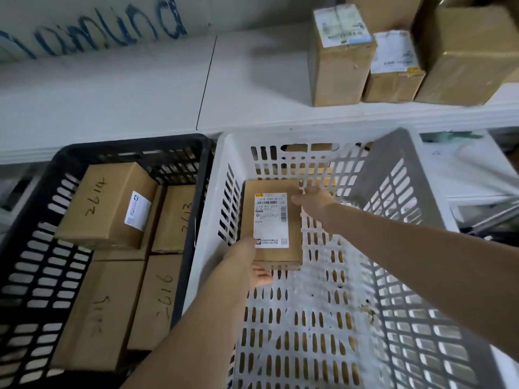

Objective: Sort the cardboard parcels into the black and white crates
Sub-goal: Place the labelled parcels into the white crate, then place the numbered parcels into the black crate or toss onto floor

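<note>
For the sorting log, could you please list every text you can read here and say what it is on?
"2614": handwritten on the top parcel in the black crate.
"2616": handwritten on the near parcel there.
"0009": on the white label of the held parcel.
Too blurred or unclear: other handwriting, label small print, blue wall writing, shelf labels.

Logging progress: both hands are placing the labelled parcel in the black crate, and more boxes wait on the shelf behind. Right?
Wrong crate. In the head view the left hand and right hand are placing the labelled parcel in the white crate, not the black crate beside it. More boxes do wait on the shelf behind.
</note>
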`<state>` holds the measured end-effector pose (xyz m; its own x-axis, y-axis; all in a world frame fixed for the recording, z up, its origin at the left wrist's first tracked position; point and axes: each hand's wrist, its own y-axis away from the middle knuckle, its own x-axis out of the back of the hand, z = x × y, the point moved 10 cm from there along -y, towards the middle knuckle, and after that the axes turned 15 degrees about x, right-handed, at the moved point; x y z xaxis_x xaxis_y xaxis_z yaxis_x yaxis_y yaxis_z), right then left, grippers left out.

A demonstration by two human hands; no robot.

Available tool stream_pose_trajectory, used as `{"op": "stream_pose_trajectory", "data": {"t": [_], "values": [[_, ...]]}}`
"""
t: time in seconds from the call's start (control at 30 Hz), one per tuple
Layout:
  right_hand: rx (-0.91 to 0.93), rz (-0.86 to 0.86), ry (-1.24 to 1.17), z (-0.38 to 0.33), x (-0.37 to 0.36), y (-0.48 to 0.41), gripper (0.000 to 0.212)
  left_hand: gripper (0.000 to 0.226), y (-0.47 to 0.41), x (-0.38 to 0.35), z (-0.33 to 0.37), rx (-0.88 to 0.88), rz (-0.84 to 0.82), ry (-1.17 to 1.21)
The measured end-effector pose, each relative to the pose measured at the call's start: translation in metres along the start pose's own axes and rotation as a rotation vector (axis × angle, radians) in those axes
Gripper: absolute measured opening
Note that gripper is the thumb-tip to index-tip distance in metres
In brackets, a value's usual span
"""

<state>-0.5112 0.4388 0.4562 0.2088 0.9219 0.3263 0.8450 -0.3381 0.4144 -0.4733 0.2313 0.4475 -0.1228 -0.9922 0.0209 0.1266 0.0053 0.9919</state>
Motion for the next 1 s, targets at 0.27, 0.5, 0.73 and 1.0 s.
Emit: {"op": "stream_pose_trajectory", "data": {"t": [0.27, 0.5, 0.73, 1.0], "values": [[0.442, 0.051, 0.125, -0.160, 0.044, 0.089, 0.022, 0.021, 0.139, -0.030, 0.061, -0.566, 0.068, -0.233], [0.729, 0.266, 0.092, -0.287, 0.094, 0.212, 0.016, 0.016, 0.319, -0.049, 0.091, -1.092, -0.135, -0.236], [0.780, 0.583, 0.023, -0.336, 0.120, 0.330, 0.036, 0.021, 0.450, -0.054, 0.062, -1.361, -0.541, -0.297], [0.810, 1.084, -0.020, -0.326, 0.147, 0.517, 0.034, 0.039, 0.555, -0.078, -0.064, -1.433, -1.044, -0.571]]}}
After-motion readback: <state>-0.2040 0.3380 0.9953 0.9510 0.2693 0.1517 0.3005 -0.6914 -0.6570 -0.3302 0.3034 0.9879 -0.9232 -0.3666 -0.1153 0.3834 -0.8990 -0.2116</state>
